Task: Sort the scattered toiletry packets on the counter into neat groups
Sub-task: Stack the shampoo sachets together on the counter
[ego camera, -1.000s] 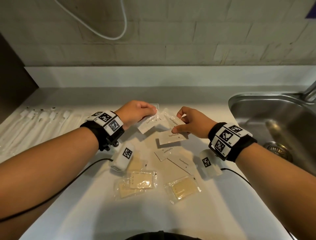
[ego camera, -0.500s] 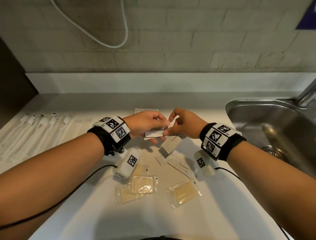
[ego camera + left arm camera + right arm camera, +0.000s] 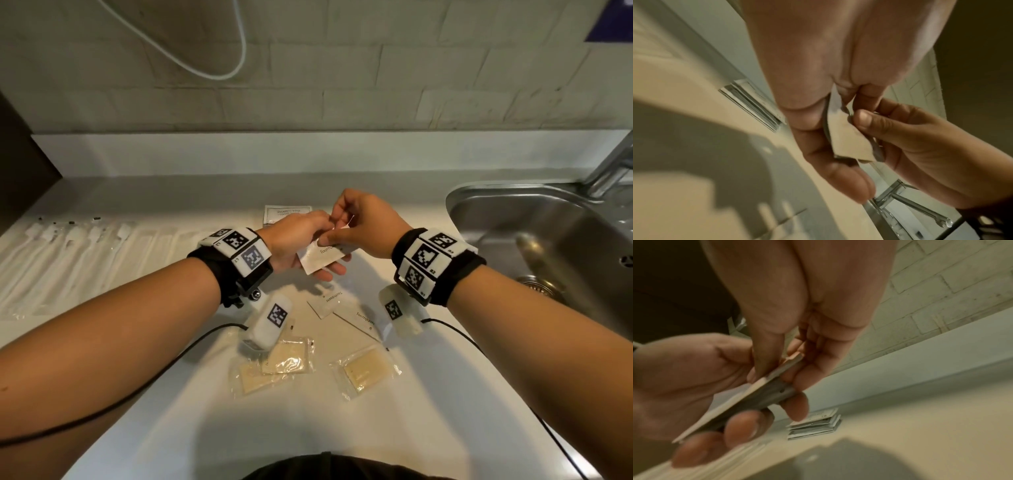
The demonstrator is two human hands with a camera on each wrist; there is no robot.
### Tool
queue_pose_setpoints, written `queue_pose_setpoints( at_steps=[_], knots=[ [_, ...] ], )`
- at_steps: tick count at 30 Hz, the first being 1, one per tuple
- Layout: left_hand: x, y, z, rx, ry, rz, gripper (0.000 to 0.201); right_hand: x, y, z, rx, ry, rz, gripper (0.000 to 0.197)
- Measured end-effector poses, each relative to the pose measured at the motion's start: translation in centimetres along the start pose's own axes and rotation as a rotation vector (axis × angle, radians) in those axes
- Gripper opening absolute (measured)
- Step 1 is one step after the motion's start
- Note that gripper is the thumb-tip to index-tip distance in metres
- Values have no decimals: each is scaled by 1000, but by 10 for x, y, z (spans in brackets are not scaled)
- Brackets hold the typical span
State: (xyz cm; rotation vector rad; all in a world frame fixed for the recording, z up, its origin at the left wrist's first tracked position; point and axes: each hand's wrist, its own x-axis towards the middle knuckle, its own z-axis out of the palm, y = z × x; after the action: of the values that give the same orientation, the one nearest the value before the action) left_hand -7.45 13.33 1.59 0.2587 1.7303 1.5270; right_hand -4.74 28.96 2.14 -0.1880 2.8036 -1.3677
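Left hand (image 3: 295,241) grips a stack of toothpaste packets (image 3: 318,259), held above mid surface (image 3: 171,394). Right hand (image 3: 364,224) pinches the stack's far end. Two more toothpaste sachets (image 3: 346,308) lie just below toward the near edge, closer to the right hand.

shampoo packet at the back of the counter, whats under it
The right wrist view shows the shampoo packet topping a small stack of similar flat packets on the counter. Their printing and exact count are too blurred to tell.
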Motion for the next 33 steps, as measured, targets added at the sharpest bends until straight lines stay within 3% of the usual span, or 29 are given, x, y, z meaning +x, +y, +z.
queue_pose_setpoints(
  at_steps=[4, 8, 11, 13, 15, 17, 21, 27, 33],
  knots=[
    [1, 1, 4, 54, -14, -8, 42, -5, 5, 1, -197, 108, -22, 42],
    [5, -7, -2, 196, 51, 4, 31, -15, 16, -5, -243, 100, 14, 53],
    [4, -13, -11, 339, 123, 12, 44, -28, 25, -12, -311, -112, 98, 53],
    [1, -16, -17, 368, 89, -3, 47, -36, 31, -9, -410, -291, 124, 57],
    [-3, -17, -18, 328, 21, -26, 30, -41, 35, -1, -476, -422, 107, 74],
    [-4, -18, -20, 309, 42, -41, 13, -42, 39, 8, -559, -497, 69, 83],
    [-6, -20, -21, 273, 95, -54, 6, -35, 37, 14, -666, -487, 43, 60],
    [-1, -21, -23, 262, 149, -15, 6, -19, 27, 27, -760, -453, 2, 39],
    [-1, -26, -22, 157, 189, 27, 17, -7, 27, 31, -700, -488, 61, 16]
  ],
)
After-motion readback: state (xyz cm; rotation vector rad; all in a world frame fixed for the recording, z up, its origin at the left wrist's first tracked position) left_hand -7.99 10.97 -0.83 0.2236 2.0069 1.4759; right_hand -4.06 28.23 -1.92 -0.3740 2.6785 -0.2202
